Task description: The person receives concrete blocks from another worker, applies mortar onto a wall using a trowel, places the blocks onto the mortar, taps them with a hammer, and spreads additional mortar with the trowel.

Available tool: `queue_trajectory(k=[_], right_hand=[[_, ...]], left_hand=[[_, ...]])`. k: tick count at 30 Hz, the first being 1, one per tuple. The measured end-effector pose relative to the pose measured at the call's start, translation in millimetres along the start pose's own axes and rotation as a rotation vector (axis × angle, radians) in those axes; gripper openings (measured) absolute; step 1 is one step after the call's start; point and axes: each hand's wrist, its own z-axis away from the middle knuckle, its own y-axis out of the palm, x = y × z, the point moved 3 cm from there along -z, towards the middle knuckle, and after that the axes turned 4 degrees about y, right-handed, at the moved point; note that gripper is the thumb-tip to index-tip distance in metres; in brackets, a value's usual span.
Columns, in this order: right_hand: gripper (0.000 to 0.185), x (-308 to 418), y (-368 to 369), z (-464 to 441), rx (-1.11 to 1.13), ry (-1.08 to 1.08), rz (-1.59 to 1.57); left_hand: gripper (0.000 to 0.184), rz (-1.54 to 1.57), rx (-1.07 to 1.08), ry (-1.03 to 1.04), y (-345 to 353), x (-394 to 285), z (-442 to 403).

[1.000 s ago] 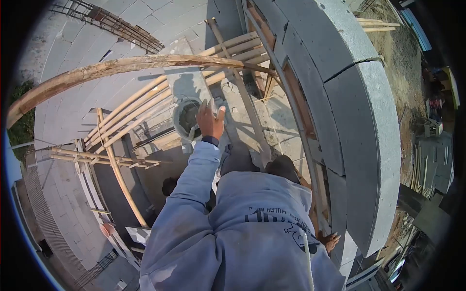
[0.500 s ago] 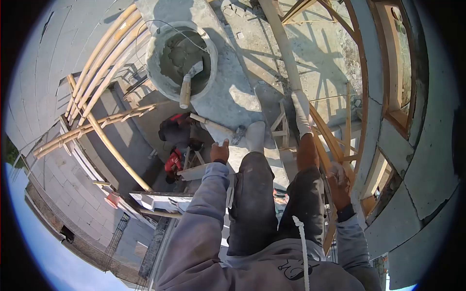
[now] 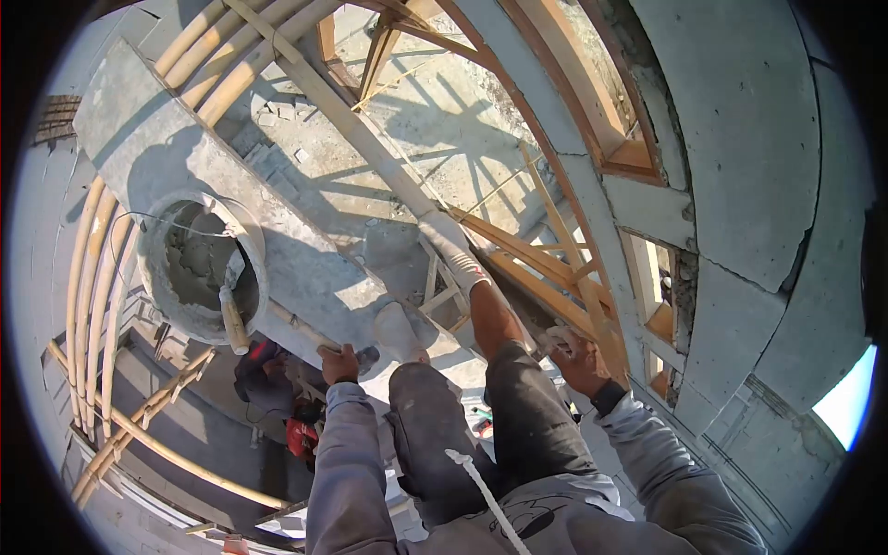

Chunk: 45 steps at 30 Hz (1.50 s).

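Note:
My left hand is closed around the wooden handle of a hammer, close to its dark head, on the grey, mortar-stained plank. My right hand is beside the timber framing at my right knee. Its fingers are curled and look dusty; what they hold, if anything, I cannot make out. Beyond my left hand stands a round bucket of wet grey mortar with a wire handle. A trowel rests in it, its wooden grip over the near rim.
The plank runs from upper left toward my feet. Bamboo poles form scaffolding at left. A person in dark and red clothing is below the plank. Grey block walls with wooden frames rise at right; rubble lies on the floor far below.
The view has swung to the right, so the bucket and plank sit lower and further left. My left hand, earlier short of the hammer, has closed on its handle.

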Motion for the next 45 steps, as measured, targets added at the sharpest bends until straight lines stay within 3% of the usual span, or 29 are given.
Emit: queue_trajectory(k=[6, 8, 10, 12, 14, 16, 17, 18, 20, 22, 24, 26, 28, 29, 31, 34, 36, 39, 42, 45], right_hand=[[0.035, 69, -10, 87, 0.075, 0.022, -0.355], [0.038, 95, -25, 109, 0.022, -0.124, -0.253], [0.04, 124, -42, 135, 0.026, -0.071, -0.249], [0.045, 143, -43, 144, 0.115, -0.201, -0.234], [0.044, 154, -25, 148, -0.107, -0.399, -0.106], [0.04, 166, -36, 165, -0.344, -0.578, -0.008], [0.039, 170, -43, 173, -0.458, -0.667, 0.05], [0.037, 166, -43, 170, -0.042, -0.505, -0.059], [0.034, 153, -48, 189, 0.76, -0.189, -0.316], [0.031, 120, -76, 225, 0.746, 0.017, -0.789], [0.029, 75, -70, 241, 0.538, 0.03, -1.034], [0.029, 27, -50, 263, 0.253, 0.168, -1.083], [0.025, 4, -112, 334, -0.021, 0.472, -1.167], [0.021, -28, -84, 339, -0.124, 0.497, -1.307], [0.016, -71, -67, 357, -0.352, 0.515, -1.627], [0.019, -115, -120, 386, -0.734, 0.498, -2.074], [0.018, -169, -129, 387, -0.919, 0.467, -2.139], [0.018, -231, -156, 406, -1.094, 0.584, -2.098], [0.019, -287, -163, 402, -1.195, 0.606, -2.123], [0.017, -309, -188, 377, -1.254, 0.685, -2.058]], left_hand=[[0.046, -0.445, 0.464, 0.345, -120, -24, 45], [0.043, -0.565, 0.54, 0.478, -146, -2, 52], [0.041, -0.637, 0.641, 0.719, -158, 38, 41], [0.041, -0.69, 0.861, 0.793, -199, 9, 74], [0.041, -0.925, 1.023, 0.647, -228, -35, 101], [0.037, -1.127, 0.806, 0.872, -290, -152, 232], [0.037, -1.076, 0.839, 1.015, -290, -174, 256], [0.036, -1.023, 0.868, 1.157, -289, -195, 278], [0.031, -1.36, 0.853, 1.396, -279, -266, 370], [0.039, -1.406, 0.767, 1.616, -272, -293, 416], [0.042, -0.858, 0.802, 1.763, -269, -317, 443], [0.049, -0.613, 0.538, 1.868, -294, -373, 511], [0.046, -0.275, 0.271, 1.935, -312, -433, 553], [0.047, -0.236, 0.157, 1.941, -322, -462, 576], [0.048, -0.279, -0.132, 2.017, -317, -511, 601], [0.052, -0.439, -0.285, 1.988, -285, -568, 631], [0.054, -0.581, -0.452, 1.926, -263, -591, 635], [0.057, -0.822, -0.452, 1.706, -247, -607, 632], [0.057, -0.829, -0.65, 1.827, -243, -605, 624], [0.054, -0.86, -0.49, 1.691, -259, -605, 647]])
